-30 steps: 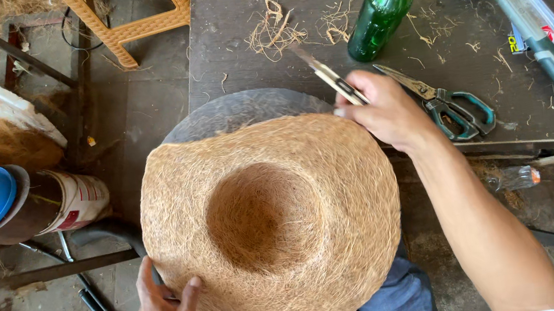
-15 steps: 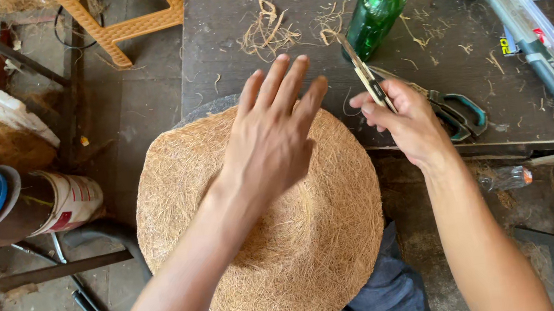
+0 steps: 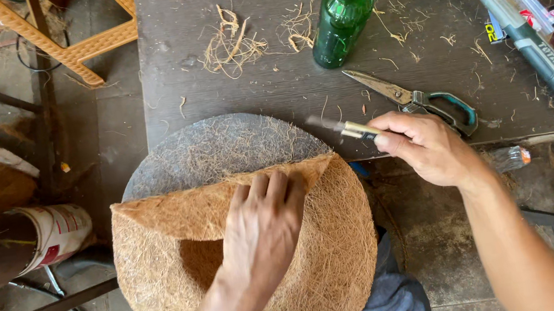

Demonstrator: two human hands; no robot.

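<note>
A round brown mat of coconut fibre [image 3: 321,271] lies on a grey round board [image 3: 219,149] on my lap. My left hand [image 3: 261,225] grips the mat's far edge and has it folded back toward me, baring the top of the board. My right hand [image 3: 425,146] is shut on a small brush with a pale handle [image 3: 348,128], its dark bristles over the board's right rim.
On the dark table [image 3: 260,29] stand a green glass bottle [image 3: 344,15], scissors with teal handles [image 3: 419,97], a caulking gun [image 3: 525,37] and loose fibre tufts [image 3: 230,44]. A tin with a blue lid [image 3: 10,244] lies at left, an orange chair leg [image 3: 63,48] above.
My left hand came from the mat's near rim over its top and has folded the far edge back, baring the board. My right hand lowered the brush toward the board.
</note>
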